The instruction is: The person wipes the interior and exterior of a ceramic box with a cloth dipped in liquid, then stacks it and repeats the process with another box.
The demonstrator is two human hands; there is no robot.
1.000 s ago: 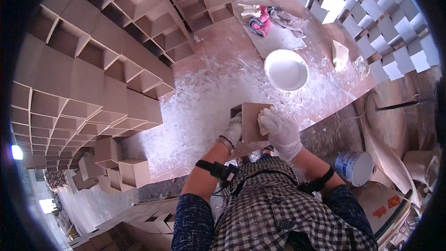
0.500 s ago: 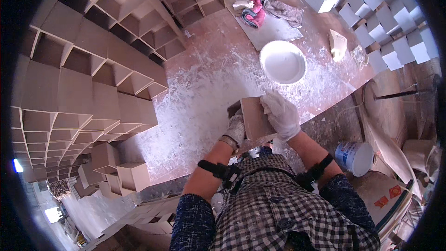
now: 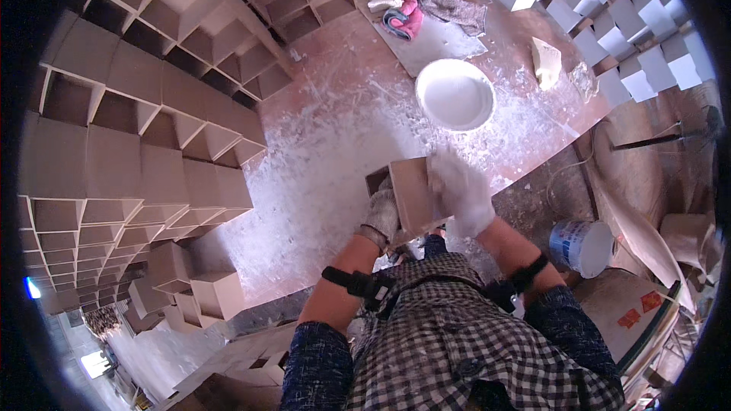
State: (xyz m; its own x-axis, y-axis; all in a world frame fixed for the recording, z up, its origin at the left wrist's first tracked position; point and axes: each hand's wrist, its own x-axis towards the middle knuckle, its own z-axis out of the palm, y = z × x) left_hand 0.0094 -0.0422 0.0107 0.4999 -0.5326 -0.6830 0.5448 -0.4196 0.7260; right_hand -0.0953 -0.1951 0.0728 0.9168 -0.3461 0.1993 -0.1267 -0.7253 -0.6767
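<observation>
A small tan box [image 3: 412,194], open on its left side, is held up over the near part of the work surface. My left hand [image 3: 381,213], in a pale grey glove, grips it from the left, with the fingers partly inside the opening. Against the box's right side is my right hand [image 3: 464,196], in a white glove. Motion smears its fingers, so their shape cannot be made out. Beyond the hands stands a round white basin [image 3: 489,113] with white contents.
Stacked tan boxes [image 3: 114,160] with open compartments fill the left. A board [image 3: 449,47] bearing a pink cloth [image 3: 411,19] lies at the back. Pale boxes [image 3: 594,30] rise at the far right. A white bucket [image 3: 591,250] stands near right, below a pale block [image 3: 545,65].
My right hand has gone from sharp to blurred against the box's right side. The left hand keeps its hold on the box. The whole view has shifted slightly.
</observation>
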